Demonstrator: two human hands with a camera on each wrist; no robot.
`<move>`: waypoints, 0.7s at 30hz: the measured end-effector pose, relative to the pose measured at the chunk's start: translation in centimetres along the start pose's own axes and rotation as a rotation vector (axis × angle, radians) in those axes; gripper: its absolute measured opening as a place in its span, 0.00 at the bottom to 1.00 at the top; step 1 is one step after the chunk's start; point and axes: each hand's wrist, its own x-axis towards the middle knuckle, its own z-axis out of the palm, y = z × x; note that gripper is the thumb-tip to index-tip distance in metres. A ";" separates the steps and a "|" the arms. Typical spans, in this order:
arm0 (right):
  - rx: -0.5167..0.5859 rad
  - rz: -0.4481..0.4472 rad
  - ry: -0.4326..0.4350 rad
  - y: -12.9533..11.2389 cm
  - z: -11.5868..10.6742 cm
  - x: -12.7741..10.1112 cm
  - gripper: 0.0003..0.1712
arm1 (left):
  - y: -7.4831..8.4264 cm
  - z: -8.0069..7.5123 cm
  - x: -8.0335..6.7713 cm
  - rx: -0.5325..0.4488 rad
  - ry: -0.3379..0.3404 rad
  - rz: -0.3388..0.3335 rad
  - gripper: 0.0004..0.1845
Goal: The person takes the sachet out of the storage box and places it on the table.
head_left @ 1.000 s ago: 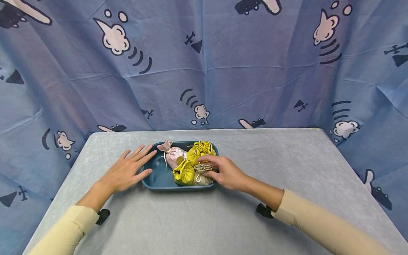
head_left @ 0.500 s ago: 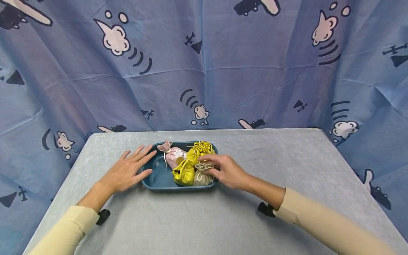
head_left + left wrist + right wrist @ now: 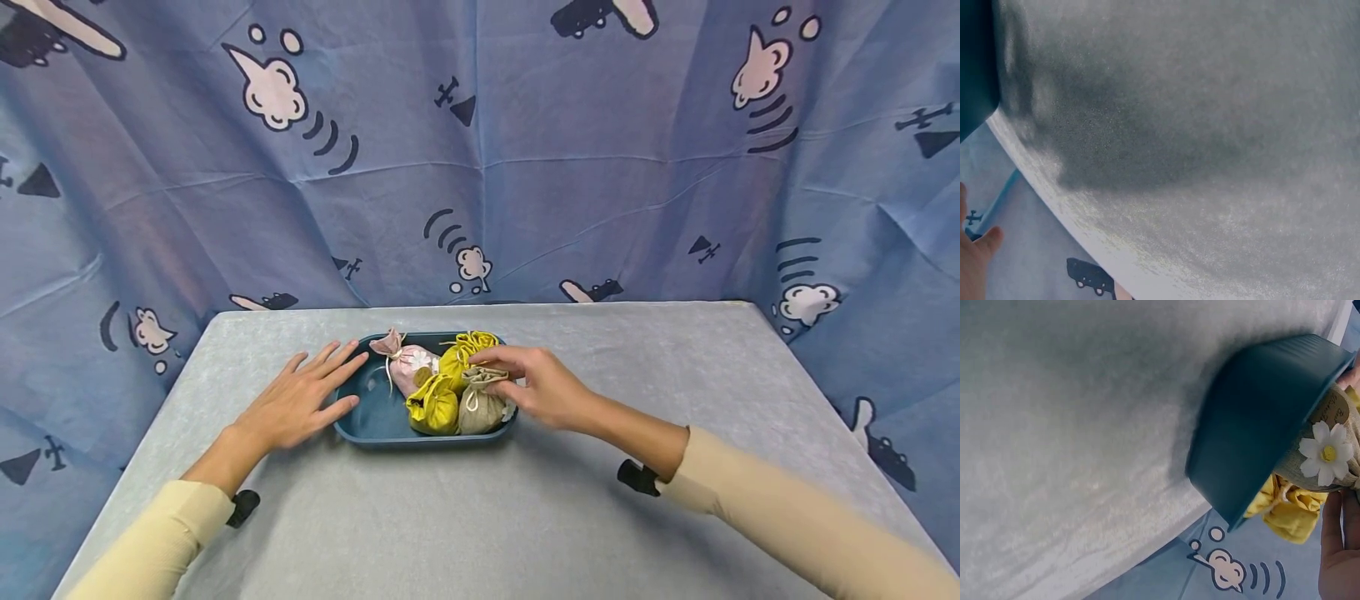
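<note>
A teal tray point(image 3: 375, 429) sits mid-table with several small drawstring pouches in it: a pink one point(image 3: 408, 362), two yellow ones point(image 3: 433, 406) point(image 3: 468, 350) and a tan one point(image 3: 480, 410). My right hand point(image 3: 491, 373) pinches the tan pouch at its gathered neck, at the tray's right end. My left hand point(image 3: 339, 385) lies flat on the table, its fingers spread against the tray's left rim. The right wrist view shows the tray's outer wall point(image 3: 1260, 419), the tan pouch's white flower point(image 3: 1325, 450) and a yellow pouch point(image 3: 1285, 512) from below.
The grey felt-covered table point(image 3: 600, 500) stretches bare around the tray on all sides. A blue printed curtain point(image 3: 480, 167) hangs behind and beside the table. The left wrist view shows mostly tabletop point(image 3: 1197, 137) and a dark corner of the tray point(image 3: 975, 62).
My right hand has moved up and slightly away, pulling the tan pouch upright by its neck. The left hand and the tray have stayed put.
</note>
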 end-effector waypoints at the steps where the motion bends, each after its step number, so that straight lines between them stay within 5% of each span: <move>1: -0.005 -0.005 0.003 -0.1 -0.1 0.0 0.22 | 0.0 0.0 0.0 0.001 -0.001 -0.001 0.36; 21: -0.086 -0.043 0.047 -2.1 -5.3 -0.3 0.24 | -0.1 0.1 0.0 -0.011 -0.011 -0.007 0.36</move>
